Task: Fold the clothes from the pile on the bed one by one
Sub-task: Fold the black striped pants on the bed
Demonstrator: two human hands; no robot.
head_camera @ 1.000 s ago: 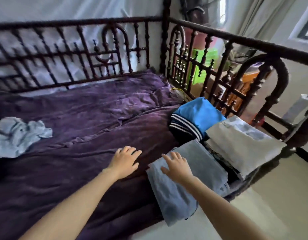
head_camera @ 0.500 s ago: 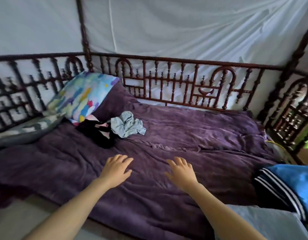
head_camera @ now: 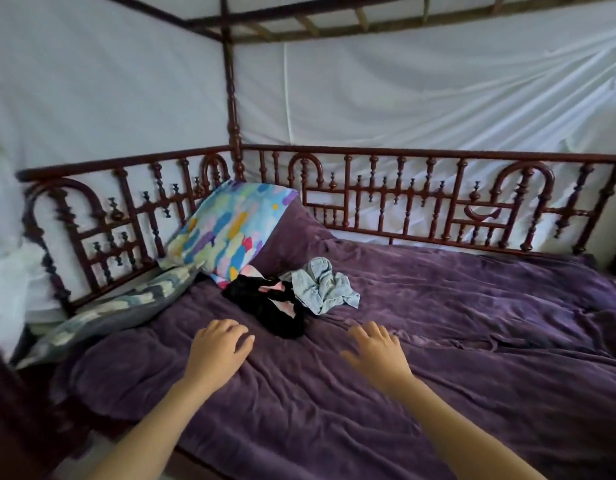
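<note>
Folded stack left behind, our empty, spread left hand (head_camera: 218, 351) and right hand (head_camera: 376, 353) neared the next crumpled black-and-pink garment (head_camera: 268, 306) at twelve o'clock.

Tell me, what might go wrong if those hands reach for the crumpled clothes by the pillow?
The black garment and the light blue garment touch, so grabbing one may drag the other along.
The black garment lies against the colourful pillow, which could shift too.
The purple blanket is wrinkled, so folds may come out uneven.
</note>
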